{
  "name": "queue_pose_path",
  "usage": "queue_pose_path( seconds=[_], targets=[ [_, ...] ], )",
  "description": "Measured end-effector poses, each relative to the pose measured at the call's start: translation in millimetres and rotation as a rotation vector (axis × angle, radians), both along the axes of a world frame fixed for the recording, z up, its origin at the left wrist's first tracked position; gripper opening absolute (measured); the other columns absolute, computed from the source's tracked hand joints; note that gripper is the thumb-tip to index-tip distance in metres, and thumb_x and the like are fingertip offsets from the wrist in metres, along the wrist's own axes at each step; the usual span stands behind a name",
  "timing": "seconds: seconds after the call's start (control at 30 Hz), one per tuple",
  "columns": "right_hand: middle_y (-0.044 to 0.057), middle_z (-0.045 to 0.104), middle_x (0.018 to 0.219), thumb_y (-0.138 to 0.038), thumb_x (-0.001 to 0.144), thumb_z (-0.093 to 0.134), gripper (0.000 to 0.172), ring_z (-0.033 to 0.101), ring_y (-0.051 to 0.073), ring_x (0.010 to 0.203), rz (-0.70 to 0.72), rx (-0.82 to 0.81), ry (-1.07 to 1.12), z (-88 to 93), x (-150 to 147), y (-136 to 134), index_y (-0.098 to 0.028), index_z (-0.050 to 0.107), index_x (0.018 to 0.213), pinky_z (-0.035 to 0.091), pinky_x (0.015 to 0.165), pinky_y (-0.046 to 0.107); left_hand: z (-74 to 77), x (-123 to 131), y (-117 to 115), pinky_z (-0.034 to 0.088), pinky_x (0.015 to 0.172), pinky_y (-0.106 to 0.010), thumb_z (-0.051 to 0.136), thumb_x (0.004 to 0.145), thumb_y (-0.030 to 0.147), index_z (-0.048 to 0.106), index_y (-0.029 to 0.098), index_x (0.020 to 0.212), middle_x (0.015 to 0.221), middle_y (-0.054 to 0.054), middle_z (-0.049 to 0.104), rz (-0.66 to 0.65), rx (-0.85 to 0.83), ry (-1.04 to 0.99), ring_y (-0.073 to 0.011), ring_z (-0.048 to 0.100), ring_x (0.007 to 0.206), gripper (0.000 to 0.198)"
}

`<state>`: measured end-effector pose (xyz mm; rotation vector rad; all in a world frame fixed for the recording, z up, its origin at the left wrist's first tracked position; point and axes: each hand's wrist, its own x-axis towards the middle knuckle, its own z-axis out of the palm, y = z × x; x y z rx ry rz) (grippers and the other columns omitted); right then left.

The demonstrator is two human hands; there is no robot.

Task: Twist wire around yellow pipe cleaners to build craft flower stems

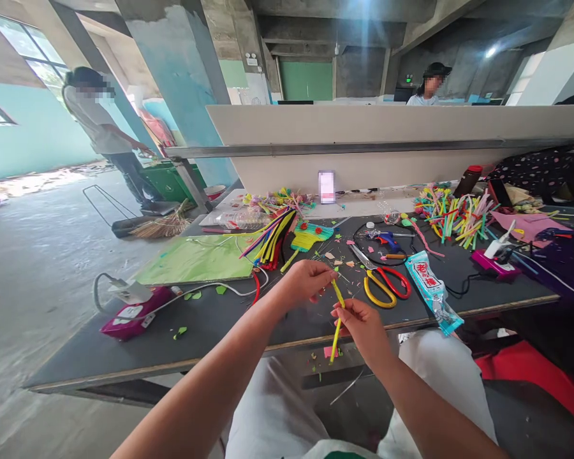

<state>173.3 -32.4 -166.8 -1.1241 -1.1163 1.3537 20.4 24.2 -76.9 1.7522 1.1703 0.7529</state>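
I've got my left hand and right hand both pinched on one yellow pipe cleaner, nearly straight, hardly shaped yet, scissors idle on the surface.

Bright daylight enters from windows at the upper left, washing the floor pale. A ceiling lamp flares at upper right. Straight lines bow at the edges; focus is sharp.

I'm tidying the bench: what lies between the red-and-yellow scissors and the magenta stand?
In the head view, a light-blue packet with red print lies between the scissors and stand, with a black cable beside it.
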Motion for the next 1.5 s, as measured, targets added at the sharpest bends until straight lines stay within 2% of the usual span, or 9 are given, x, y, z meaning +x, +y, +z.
queue_pose_path(
  seconds=[0.17, 0.37, 0.5, 0.6, 0.7, 0.83, 0.97, 1.2, 1.5],
  targets=[
    [0.004, 0.069, 0.08, -0.049, 0.068, 0.069, 0.034, 0.065, 0.017, 0.066, 0.087, -0.068, 0.151, 4.5, -1, -4, -0.02, 0.062, 0.083, 0.053, 0.065, 0.033, 9.9, 1, 4, 0.03, 0.033, -0.018, 0.062, 0.073, 0.044, 0.066, 0.015, 0.064, 0.049, 0.0, 0.058, -0.018, -0.016, 0.061, -0.0089, 0.046, 0.037, 0.03],
    [0.001, 0.069, 0.082, -0.045, 0.07, 0.07, 0.033, 0.065, 0.014, 0.061, 0.185, -0.095, 0.24, 5.1, -7, -9, -0.022, 0.051, 0.084, 0.053, 0.063, 0.032, 10.6, 1, 6, 0.03, 0.034, -0.02, 0.061, 0.074, 0.046, 0.061, 0.016, 0.061, 0.041, 0.003, 0.051, -0.025, -0.026, 0.066, -0.0074, 0.041, 0.032, 0.033],
    [0.0, 0.069, 0.078, -0.042, 0.069, 0.071, 0.033, 0.062, 0.012, 0.056, 0.139, -0.084, 0.232, 2.0, -9, -6, -0.021, 0.05, 0.084, 0.053, 0.061, 0.03, 1.9, 0, 10, 0.038, 0.039, -0.02, 0.067, 0.07, 0.046, 0.065, 0.014, 0.068, 0.05, 0.001, 0.056, -0.005, -0.072, -0.107, -0.0087, 0.048, 0.04, 0.032],
    [-0.001, 0.068, 0.077, -0.043, 0.069, 0.071, 0.034, 0.064, 0.014, 0.057, 0.102, -0.082, 0.248, 2.1, -7, -4, -0.022, 0.05, 0.084, 0.052, 0.058, 0.029, -7.5, -2, 5, 0.051, 0.059, -0.025, 0.07, 0.069, 0.043, 0.066, 0.015, 0.092, 0.078, -0.004, 0.065, 0.118, -0.115, -0.44, -0.0142, 0.061, 0.068, 0.037],
    [-0.001, 0.068, 0.076, -0.043, 0.069, 0.071, 0.034, 0.064, 0.015, 0.058, 0.059, -0.074, 0.282, 3.9, -3, -1, -0.022, 0.049, 0.084, 0.051, 0.056, 0.029, -23.0, -4, -11, 0.052, 0.075, -0.031, 0.065, 0.075, 0.044, 0.062, 0.016, 0.103, 0.096, -0.009, 0.065, 0.248, -0.203, -0.707, -0.0179, 0.063, 0.088, 0.04],
    [-0.002, 0.066, 0.075, -0.04, 0.07, 0.07, 0.031, 0.064, 0.017, 0.06, 0.035, -0.069, 0.289, 5.1, -2, 0, -0.023, 0.049, 0.084, 0.051, 0.055, 0.029, -49.6, 0, -38, 0.051, 0.077, -0.033, 0.066, 0.076, 0.043, 0.064, 0.012, 0.102, 0.094, -0.012, 0.066, 0.237, -0.378, -0.752, -0.0191, 0.065, 0.083, 0.041],
    [-0.002, 0.065, 0.075, -0.039, 0.074, 0.067, 0.025, 0.064, 0.018, 0.065, 0.043, -0.034, 0.275, 3.0, -6, -1, -0.023, 0.049, 0.083, 0.051, 0.056, 0.029, -64.4, 12, -52, 0.051, 0.073, -0.03, 0.066, 0.076, 0.043, 0.065, 0.011, 0.1, 0.088, -0.01, 0.068, 0.289, -0.336, -0.792, -0.0184, 0.065, 0.078, 0.04],
    [-0.002, 0.063, 0.079, -0.037, 0.079, 0.062, 0.02, 0.063, 0.017, 0.064, -0.005, 0.025, 0.25, -6.5, -9, 0, -0.023, 0.051, 0.087, 0.051, 0.057, 0.028, -67.2, 29, -57, 0.05, 0.069, -0.028, 0.073, 0.07, 0.035, 0.066, 0.011, 0.098, 0.087, -0.01, 0.069, 0.366, -0.371, -0.931, -0.0167, 0.065, 0.075, 0.038],
    [0.0, 0.061, 0.082, -0.036, 0.082, 0.057, 0.017, 0.062, 0.016, 0.068, -0.037, 0.087, 0.2, -15.0, -10, 2, -0.022, 0.051, 0.09, 0.051, 0.06, 0.028, -71.3, 37, -59, 0.047, 0.063, -0.022, 0.07, 0.073, 0.04, 0.067, 0.012, 0.099, 0.088, -0.008, 0.068, 0.353, -0.353, -0.918, -0.0121, 0.062, 0.071, 0.038]
  ],
)
